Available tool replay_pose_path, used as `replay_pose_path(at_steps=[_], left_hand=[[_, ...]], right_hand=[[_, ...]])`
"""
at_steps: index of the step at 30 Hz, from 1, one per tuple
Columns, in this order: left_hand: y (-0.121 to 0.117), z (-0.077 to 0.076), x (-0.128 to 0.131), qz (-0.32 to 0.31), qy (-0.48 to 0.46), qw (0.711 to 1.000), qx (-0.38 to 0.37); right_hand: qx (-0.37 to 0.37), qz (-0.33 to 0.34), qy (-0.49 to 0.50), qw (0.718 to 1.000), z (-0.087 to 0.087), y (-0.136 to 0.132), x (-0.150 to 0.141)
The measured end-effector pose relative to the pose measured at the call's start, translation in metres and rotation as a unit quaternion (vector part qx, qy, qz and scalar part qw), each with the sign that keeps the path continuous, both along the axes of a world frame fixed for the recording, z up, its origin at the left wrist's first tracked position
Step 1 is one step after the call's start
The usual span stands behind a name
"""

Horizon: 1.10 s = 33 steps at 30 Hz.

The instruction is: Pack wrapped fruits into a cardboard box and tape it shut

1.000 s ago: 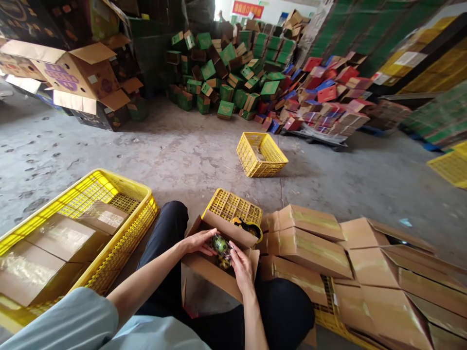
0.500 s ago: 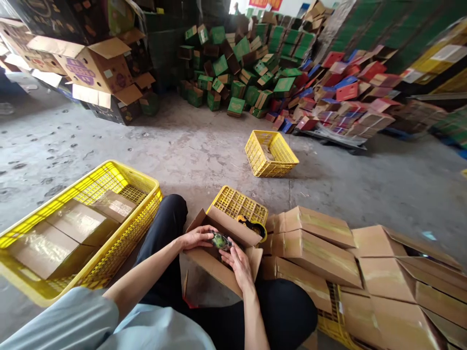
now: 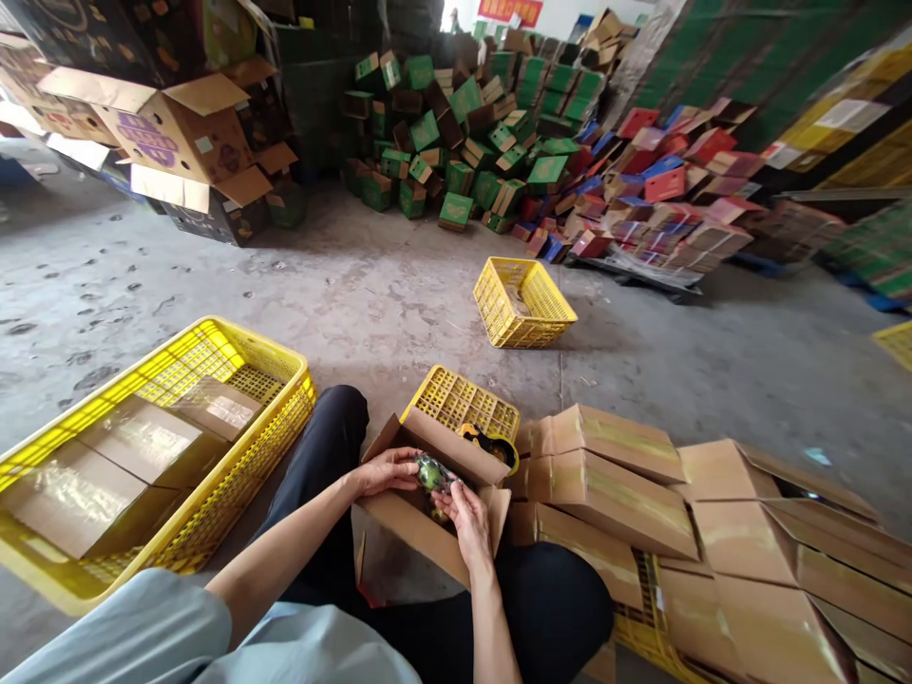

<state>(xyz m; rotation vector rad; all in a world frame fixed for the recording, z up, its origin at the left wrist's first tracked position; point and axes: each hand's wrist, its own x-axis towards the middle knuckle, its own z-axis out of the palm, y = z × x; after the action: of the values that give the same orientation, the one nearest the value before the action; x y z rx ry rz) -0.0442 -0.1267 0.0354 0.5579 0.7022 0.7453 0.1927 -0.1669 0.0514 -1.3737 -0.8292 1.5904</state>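
Note:
Between my hands is a small clear plastic bag with green fruit-like contents [image 3: 431,472]; their exact kind I cannot make out. My left hand [image 3: 389,471] pinches the bag's left end, and my right hand [image 3: 465,513] grips its right end. The bag is held over an open cardboard box [image 3: 413,530] that sits between my legs with its flaps up. More items show dimly inside the box, partly hidden by my hands. Just beyond the box, a tape dispenser [image 3: 491,445] lies on an upturned yellow crate [image 3: 463,403].
To the left, a yellow crate [image 3: 292,366] holds closed cardboard boxes [image 3: 142,439]. Taped boxes [image 3: 605,480] are lined up on my right. Another yellow crate [image 3: 523,332] stands on the floor ahead. Piles of green boxes [image 3: 456,211] and red boxes [image 3: 665,183] lie farther back.
The bag has turned slightly and shows more of its green contents. Both hands stay on it above the box. The view has shifted a little to the right.

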Motion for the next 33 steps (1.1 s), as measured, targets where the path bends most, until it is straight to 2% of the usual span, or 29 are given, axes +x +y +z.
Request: replay_pose_path(at_steps=[5,12,16,20,24,28,30,33], left_hand=[[0.004,-0.002,0.003,-0.036,0.011,0.999,0.009],[0.003,-0.003,0.005,0.016,0.008,1.0,0.012],[0.003,-0.002,0.003,0.034,0.001,0.999,0.017],[0.001,-0.002,0.002,0.028,-0.005,0.999,0.022],[-0.001,-0.002,0.001,-0.006,-0.027,0.999,0.032],[0.0,-0.002,0.001,-0.006,-0.051,0.998,0.027],[0.0,-0.004,0.002,0.007,-0.035,0.999,0.015],[0.001,-0.008,0.003,-0.012,0.0,1.0,0.016]], right_hand=[[0.02,0.007,0.012,1.0,-0.002,0.002,0.002],[0.047,0.068,0.037,0.996,0.007,-0.002,0.0],[0.032,0.04,0.067,0.996,0.01,-0.001,0.0],[-0.006,0.002,0.073,0.997,0.001,0.0,0.003],[-0.052,0.026,0.047,0.997,-0.006,-0.002,0.003],[-0.037,0.037,0.024,0.998,-0.003,-0.004,0.0],[-0.021,0.031,0.017,0.999,-0.001,-0.003,0.0],[-0.001,0.023,0.01,1.0,0.0,-0.002,0.002]])
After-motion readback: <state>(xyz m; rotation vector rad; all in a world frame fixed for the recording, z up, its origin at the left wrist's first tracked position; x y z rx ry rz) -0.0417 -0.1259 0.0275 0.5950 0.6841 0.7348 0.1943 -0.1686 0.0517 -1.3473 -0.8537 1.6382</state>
